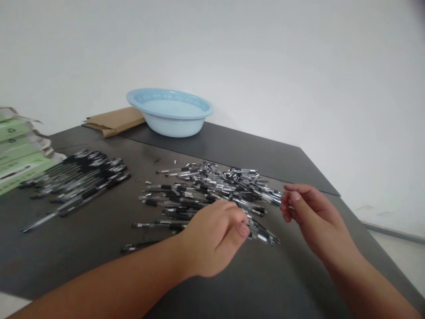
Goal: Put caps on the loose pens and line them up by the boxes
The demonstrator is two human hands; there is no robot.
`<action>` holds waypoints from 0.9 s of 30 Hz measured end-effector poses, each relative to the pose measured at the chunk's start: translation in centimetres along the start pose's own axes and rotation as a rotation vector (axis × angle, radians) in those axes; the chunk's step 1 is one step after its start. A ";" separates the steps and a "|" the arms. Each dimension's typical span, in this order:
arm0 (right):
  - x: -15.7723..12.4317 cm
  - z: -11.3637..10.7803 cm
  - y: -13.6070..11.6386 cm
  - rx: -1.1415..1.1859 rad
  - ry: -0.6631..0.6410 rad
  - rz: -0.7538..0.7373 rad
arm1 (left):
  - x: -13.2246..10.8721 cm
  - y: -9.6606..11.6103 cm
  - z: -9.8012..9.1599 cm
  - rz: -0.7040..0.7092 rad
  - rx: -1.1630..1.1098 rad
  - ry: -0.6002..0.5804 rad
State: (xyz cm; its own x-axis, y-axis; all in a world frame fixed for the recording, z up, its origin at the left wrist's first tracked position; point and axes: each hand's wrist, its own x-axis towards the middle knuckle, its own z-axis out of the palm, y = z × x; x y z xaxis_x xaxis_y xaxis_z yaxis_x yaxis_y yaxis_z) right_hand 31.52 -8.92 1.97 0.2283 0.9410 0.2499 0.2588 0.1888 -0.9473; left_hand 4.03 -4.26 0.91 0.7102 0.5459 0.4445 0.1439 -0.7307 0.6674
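Note:
My left hand (217,237) is closed in a pinch over the near side of a spread pile of pens (202,186). Whatever its fingertips hold is too small or too hidden to make out. Right of the pile, my right hand (315,217) is raised with loosely bent fingers and some space between them. I see nothing in it, and its fingertips are close to the pile's right edge. The pens have clear barrels, dark grips and silvery tips. Many lie crosswise over one another, and part of the pile is behind my left hand.
On the left of the dark table (259,283) lies a row of assembled-looking pens (83,177). Beside it are green printed cartons (20,150) with torn edges. At the back, a light blue basin (175,126) stands against a flat brown cardboard piece (116,119). A white wall rises behind.

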 end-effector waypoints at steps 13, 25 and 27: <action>16.7 18.3 1.8 -0.756 -0.638 -0.305 | -0.1 -1.0 0.7 0.143 -0.161 0.084; 19.8 24.1 1.5 -1.218 -0.949 -0.459 | 0.1 -1.6 1.2 0.157 -0.117 0.139; 19.7 24.2 1.3 -1.259 -0.971 -0.474 | 0.0 -1.6 1.2 0.152 -0.116 0.133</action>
State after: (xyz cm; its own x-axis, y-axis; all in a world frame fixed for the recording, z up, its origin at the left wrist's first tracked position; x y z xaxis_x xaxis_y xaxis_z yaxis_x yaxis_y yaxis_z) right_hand 13.69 16.66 0.80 -0.5939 0.7744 -0.2182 0.7878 0.6148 0.0377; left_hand 4.64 -3.56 -0.80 0.6192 0.4882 0.6150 -0.0436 -0.7607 0.6477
